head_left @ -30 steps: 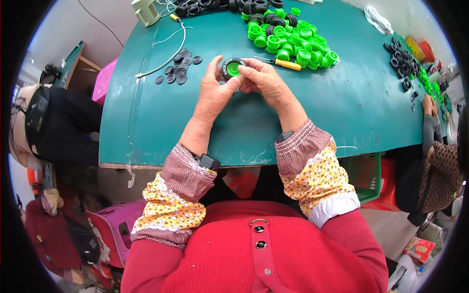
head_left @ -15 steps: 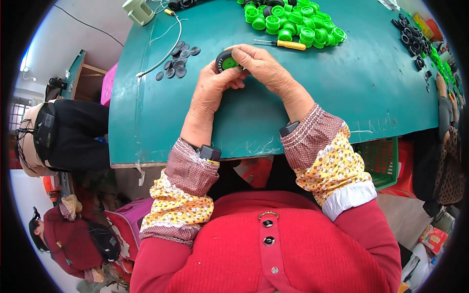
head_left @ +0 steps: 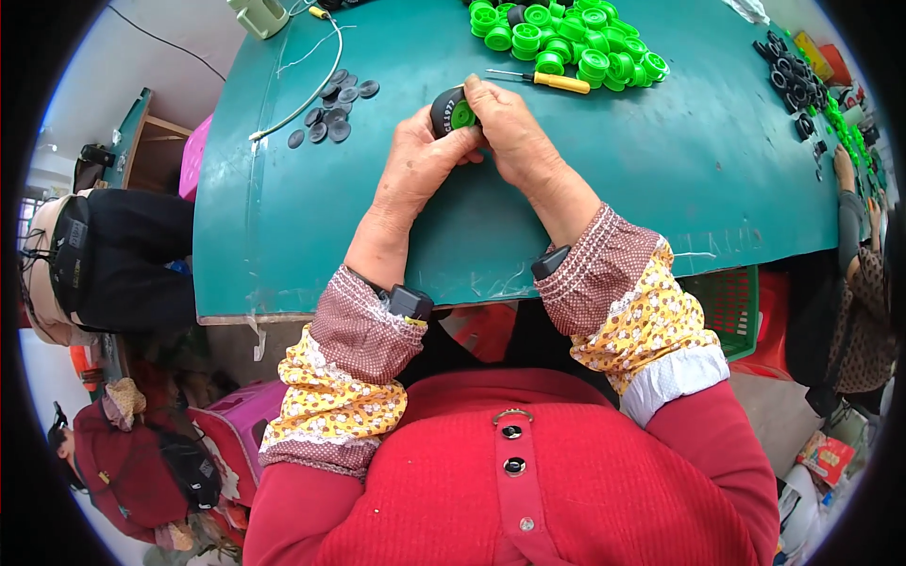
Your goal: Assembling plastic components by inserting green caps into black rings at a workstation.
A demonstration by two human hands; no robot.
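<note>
Between my two hands, above the green table, is a toy wheel (head_left: 445,113) with a black tyre and a bright green hub. My left hand (head_left: 420,156) grips its lower left side, thumb pressed near the hub. Fingers of my right hand (head_left: 514,127) close on the wheel's right and upper edge, covering part of it. Just beyond lies a screwdriver (head_left: 563,83) with a yellow handle. Behind that is a heap of green wheel hubs (head_left: 595,42) with a few black tyres among them.
Several flat black discs (head_left: 338,130) lie left of my hands, beside a pale cable (head_left: 316,111). A light green mug (head_left: 260,17) stands at the far left. More black tyres (head_left: 788,75) are piled at the right, near another person's arm (head_left: 849,203). A green basket (head_left: 727,311) is below the table edge.
Both hands and the wheel appear slightly further right over the table. The wheel has turned a little in my fingers, and its hub faces more to the right.
</note>
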